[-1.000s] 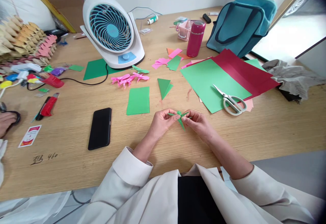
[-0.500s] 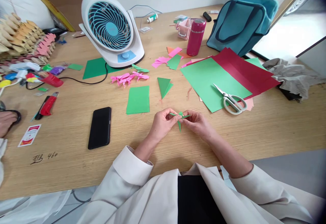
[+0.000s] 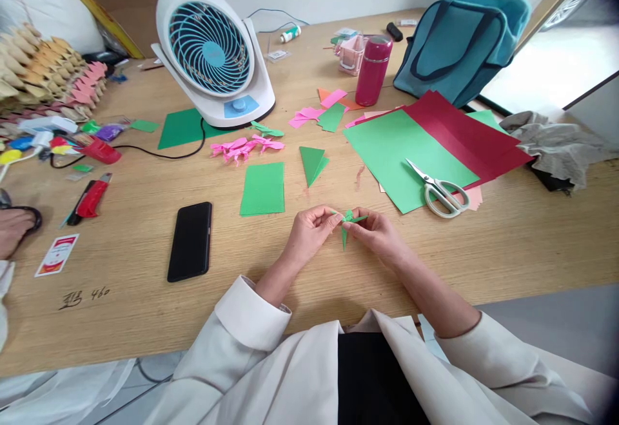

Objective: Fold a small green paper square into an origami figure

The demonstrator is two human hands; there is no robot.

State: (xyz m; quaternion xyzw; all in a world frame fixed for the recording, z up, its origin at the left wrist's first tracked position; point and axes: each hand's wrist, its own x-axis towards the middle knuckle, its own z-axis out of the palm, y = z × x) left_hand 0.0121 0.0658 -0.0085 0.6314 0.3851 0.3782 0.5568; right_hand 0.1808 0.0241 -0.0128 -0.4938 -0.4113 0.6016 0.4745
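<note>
Between my two hands is a small green folded paper piece (image 3: pixel 349 217) with narrow pointed arms, one of them pointing down toward me. My left hand (image 3: pixel 312 230) pinches its left side with thumb and fingertips. My right hand (image 3: pixel 376 231) is closed on its right side. Just beyond my hands lie green paper triangles (image 3: pixel 312 164). A stack of green paper rectangles (image 3: pixel 262 189) is to the left of them. Pink folded paper pieces (image 3: pixel 246 148) sit farther back, with a green folded piece (image 3: pixel 267 129) behind them.
White-handled scissors (image 3: pixel 445 194) rest on light green sheets (image 3: pixel 391 148) at the right, beside dark red sheets (image 3: pixel 454 128). A black phone (image 3: pixel 190 241) lies at left. Behind stand a fan (image 3: pixel 207 57), a magenta bottle (image 3: pixel 374 70) and a teal bag (image 3: pixel 459 44). Another person's hand (image 3: pixel 14 228) holds scissors at far left.
The green folded paper has shifted slightly right and turned a little between my fingers. Less of its left arm shows now. Both hands keep their pinch.
</note>
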